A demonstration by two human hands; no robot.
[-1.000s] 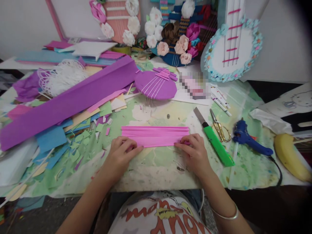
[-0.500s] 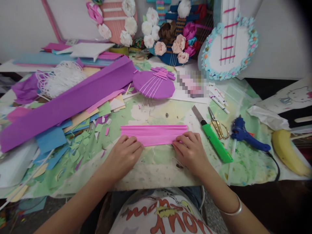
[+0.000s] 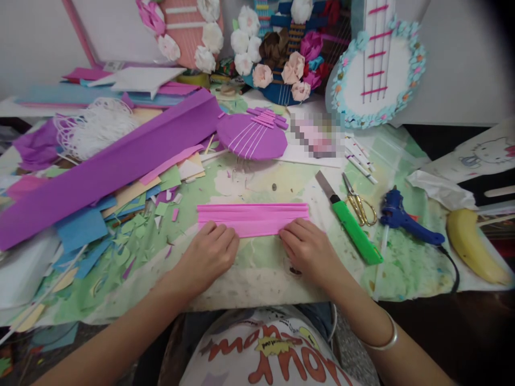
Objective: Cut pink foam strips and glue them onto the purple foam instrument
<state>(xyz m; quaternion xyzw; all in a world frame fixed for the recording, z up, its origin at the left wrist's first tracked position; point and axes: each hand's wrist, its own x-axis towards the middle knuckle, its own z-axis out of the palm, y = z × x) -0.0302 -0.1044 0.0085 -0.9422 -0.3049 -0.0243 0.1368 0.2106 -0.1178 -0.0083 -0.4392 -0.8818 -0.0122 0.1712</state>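
**Pleats pinned at the near edge**

The pink pleated paper (image 3: 253, 217) lies flat on the table (image 3: 261, 279). The left hand (image 3: 209, 252) and right hand (image 3: 306, 249) bear on its near edge, fingers bunched together on it. Uneven pressure could skew a fold or crumple the paper, and the green cutter (image 3: 356, 236) lies close by

left hand (image 3: 209, 256) flat, right hand (image 3: 308, 251) flat

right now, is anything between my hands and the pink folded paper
Nothing visible is. The left hand and the right hand both lie directly on the near edge of the pink folded paper. The green utility knife lies off to the right, apart from the paper.
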